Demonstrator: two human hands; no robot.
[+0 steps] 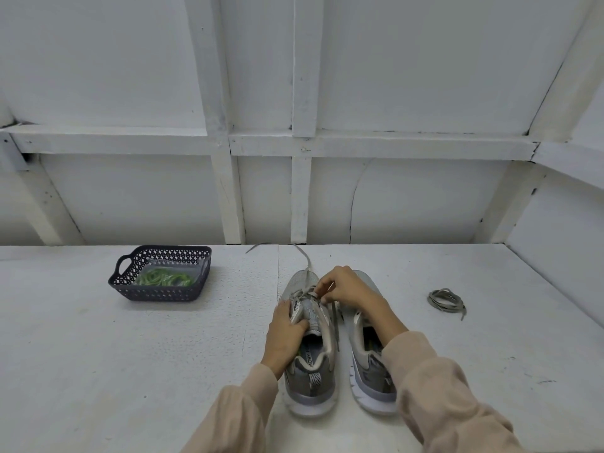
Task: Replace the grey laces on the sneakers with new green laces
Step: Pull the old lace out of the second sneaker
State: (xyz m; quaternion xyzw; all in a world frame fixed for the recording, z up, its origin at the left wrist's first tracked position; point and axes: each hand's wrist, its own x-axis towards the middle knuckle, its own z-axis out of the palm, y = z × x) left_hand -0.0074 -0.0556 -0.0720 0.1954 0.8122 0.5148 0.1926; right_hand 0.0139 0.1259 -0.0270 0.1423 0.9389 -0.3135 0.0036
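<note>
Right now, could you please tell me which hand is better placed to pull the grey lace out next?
The right hand: its fingers pinch the grey lace at the sneaker's eyelets, while the left hand grips that sneaker's side, steadying it.

- Your left sneaker (310,371) stands upright, heel toward you: grey mesh, white sole, tongue exposed.
- Its grey lace (304,291) crosses only the eyelets nearest the toe. One loose end trails away past the toe.
- Your right sneaker (369,377) stands just beside it, parallel, heel toward you.
- A coiled grey lace (446,299) lies loose, well to the right of the pair.
- The green laces (163,278) sit bundled in a clear bag inside the dark basket (157,293), far to the left.
</note>
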